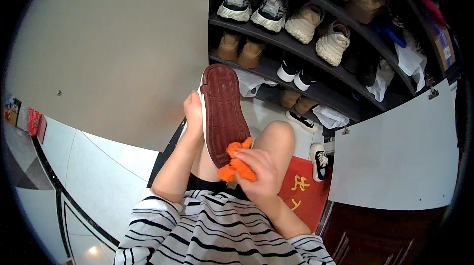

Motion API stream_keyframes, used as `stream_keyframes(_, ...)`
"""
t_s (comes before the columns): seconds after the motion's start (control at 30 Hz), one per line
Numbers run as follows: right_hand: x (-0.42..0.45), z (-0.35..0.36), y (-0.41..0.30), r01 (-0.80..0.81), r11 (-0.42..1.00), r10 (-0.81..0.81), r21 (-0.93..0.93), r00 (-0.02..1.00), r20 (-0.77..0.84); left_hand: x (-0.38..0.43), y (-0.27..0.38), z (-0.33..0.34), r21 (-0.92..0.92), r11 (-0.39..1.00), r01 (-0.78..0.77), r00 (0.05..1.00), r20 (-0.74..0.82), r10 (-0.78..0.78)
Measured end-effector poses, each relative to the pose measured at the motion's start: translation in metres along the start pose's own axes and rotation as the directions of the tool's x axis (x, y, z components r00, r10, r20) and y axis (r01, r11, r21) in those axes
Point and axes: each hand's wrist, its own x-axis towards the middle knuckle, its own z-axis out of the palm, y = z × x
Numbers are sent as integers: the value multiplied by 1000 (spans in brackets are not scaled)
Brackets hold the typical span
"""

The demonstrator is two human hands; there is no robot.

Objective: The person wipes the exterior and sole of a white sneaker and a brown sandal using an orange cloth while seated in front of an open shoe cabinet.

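A shoe with a dark red rubber sole [224, 113] and a white side edge is held up above my lap, its sole facing me. My left hand [193, 111] grips it along the left side; most of those fingers are hidden behind the shoe. In my right hand [259, 168] is a bunched orange cloth [237, 159], pressed up against the lower end of the sole or just in front of it. Which of the two I cannot tell. The shoe's upper is turned away and out of sight.
Ahead stands a dark shoe cabinet [266, 35] with several pairs of shoes on its shelves. A cabinet door [111, 50] hangs open at left, another white door [392, 154] at right. Black-and-white sneakers [319, 161] lie on the floor by a red mat [307, 191] bearing yellow writing.
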Motion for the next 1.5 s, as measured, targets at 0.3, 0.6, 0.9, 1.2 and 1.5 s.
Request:
stream_keyframes(0.3, -5, 28, 0, 197, 950, -120, -241, 946, 301, 16, -28, -10, 179, 965, -191, 981, 70, 181)
stream_keyframes(0.6, 0, 30, -3, 170, 978, -130, -120, 949, 289, 25, -33, -13, -7, 997, -81, 989, 120, 81)
stream_keyframes(0.9, -8, 28, -13, 230, 911, -101, -342, 929, 357, 20, -29, -12, 67, 994, -87, 996, 18, 86)
stream_keyframes(1.2, -2, 15, -9, 193, 902, -79, -385, 953, 293, 16, -18, 2, 13, 995, -95, 995, -38, 95)
stream_keyframes(1.5, -1, 24, -18, 12, 997, 12, -73, 947, 322, 28, -31, -5, 80, 995, -64, 997, -40, 68)
